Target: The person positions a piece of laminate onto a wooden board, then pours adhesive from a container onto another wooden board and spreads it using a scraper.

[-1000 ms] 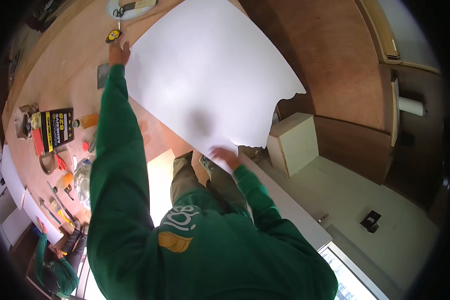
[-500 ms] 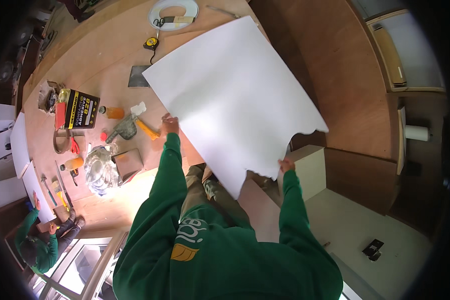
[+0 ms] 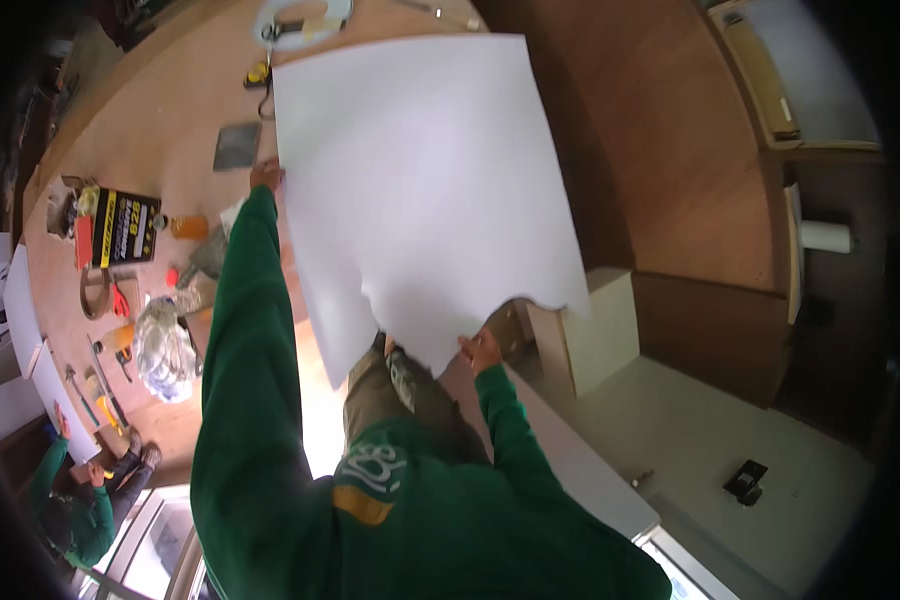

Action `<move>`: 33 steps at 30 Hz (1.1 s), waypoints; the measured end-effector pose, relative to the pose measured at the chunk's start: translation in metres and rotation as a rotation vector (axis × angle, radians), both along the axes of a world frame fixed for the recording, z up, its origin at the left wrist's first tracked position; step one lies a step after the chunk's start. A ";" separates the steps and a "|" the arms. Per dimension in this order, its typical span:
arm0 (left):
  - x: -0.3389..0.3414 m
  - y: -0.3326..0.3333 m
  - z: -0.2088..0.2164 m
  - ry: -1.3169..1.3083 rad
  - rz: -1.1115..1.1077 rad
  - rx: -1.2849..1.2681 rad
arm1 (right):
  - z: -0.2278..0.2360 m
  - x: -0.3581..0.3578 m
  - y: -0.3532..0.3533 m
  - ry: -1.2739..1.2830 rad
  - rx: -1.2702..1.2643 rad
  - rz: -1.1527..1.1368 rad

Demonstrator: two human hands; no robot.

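A broad brown wooden table (image 3: 160, 115) is seen across the far and left parts of the room. It is strewn at left with a black and yellow can (image 3: 127, 228), an orange bottle (image 3: 188, 228) and a clear plastic bag (image 3: 165, 350); a grey square plate (image 3: 237, 147) and a yellow tape measure (image 3: 258, 76) are placed farther off. The right side is bounded by brown wood panels (image 3: 610, 120), with a pale box (image 3: 607, 335) set nearer. At near left a co-worker (image 3: 75, 510) in green is seen.

A white sheet (image 3: 430, 180) is held out between both hands, partly over the table and partly above the wearer's legs. Its straight edge is pointed far, its ragged edge near; its long axis seems to be run from near to far. Its left edge is pinched in the left hand's (image 3: 267, 173) grip, its near edge in the right hand's (image 3: 482, 350).
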State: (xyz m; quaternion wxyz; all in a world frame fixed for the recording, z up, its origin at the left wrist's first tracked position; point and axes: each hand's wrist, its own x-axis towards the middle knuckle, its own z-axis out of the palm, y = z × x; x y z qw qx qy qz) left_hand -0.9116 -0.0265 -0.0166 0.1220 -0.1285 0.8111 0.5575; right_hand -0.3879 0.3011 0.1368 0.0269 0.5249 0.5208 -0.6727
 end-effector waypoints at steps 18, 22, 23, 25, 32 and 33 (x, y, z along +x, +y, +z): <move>0.032 0.022 0.046 -0.098 0.032 0.030 | -0.074 -0.022 0.023 -0.018 -0.148 -0.044; 0.029 0.027 0.036 -0.110 -0.015 -0.137 | -0.072 -0.017 0.022 -0.067 -0.073 -0.099; 0.028 0.024 0.032 -0.110 -0.033 -0.106 | -0.070 -0.017 0.023 -0.084 -0.047 -0.105; 0.028 0.019 0.023 -0.111 -0.066 -0.043 | -0.061 -0.021 0.025 -0.100 -0.012 -0.077; 0.018 0.021 0.030 -0.064 -0.214 -0.391 | -0.067 -0.016 0.059 -0.183 0.025 0.036; 0.026 0.044 0.035 -0.024 -0.200 -0.442 | -0.073 -0.005 0.068 -0.213 0.050 0.020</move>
